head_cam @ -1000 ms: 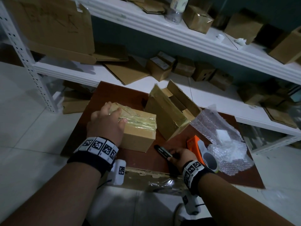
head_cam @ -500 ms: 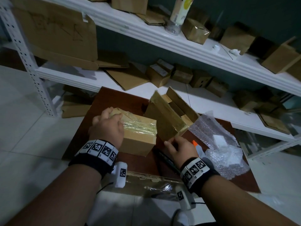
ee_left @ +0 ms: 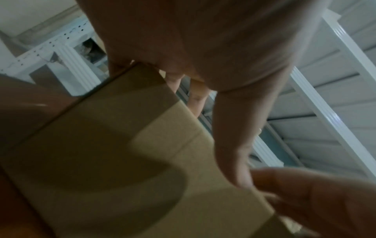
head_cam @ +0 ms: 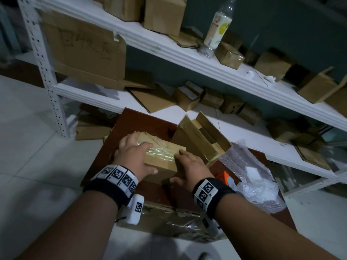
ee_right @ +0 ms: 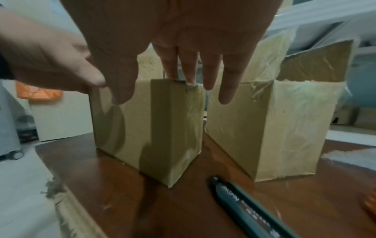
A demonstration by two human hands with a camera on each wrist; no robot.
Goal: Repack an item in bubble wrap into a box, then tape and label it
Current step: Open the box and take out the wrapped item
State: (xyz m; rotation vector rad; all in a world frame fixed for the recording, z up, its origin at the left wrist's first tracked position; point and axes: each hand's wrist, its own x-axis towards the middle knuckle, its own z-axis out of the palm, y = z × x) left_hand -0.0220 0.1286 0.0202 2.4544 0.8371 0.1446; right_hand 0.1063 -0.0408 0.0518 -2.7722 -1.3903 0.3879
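Note:
A small cardboard box [head_cam: 161, 162] [ee_right: 142, 120] [ee_left: 122, 153], sealed with clear tape, stands on the brown table [head_cam: 142, 124]. My left hand [head_cam: 131, 156] [ee_left: 203, 40] wraps its left end, fingers over the top and far edge, thumb along the near face. My right hand [head_cam: 189, 166] [ee_right: 168, 69] reaches the box's right end with straight fingers, the tips touching the top edge. Behind it stands an open cardboard box [head_cam: 202, 139] [ee_right: 274, 120] with its flaps up. Crumpled bubble wrap [head_cam: 253, 175] lies to the right.
A dark pen [ee_right: 250, 207] lies on the table under my right wrist. An orange tape dispenser [head_cam: 223, 178] sits by the bubble wrap. White shelves [head_cam: 187, 59] behind the table carry several cardboard boxes and a plastic bottle [head_cam: 217, 29]. A flattened taped carton [head_cam: 169, 220] lies at the near edge.
My right hand has left the pen on the table and moved up and left to the taped box's right end. My left hand has stayed on the box.

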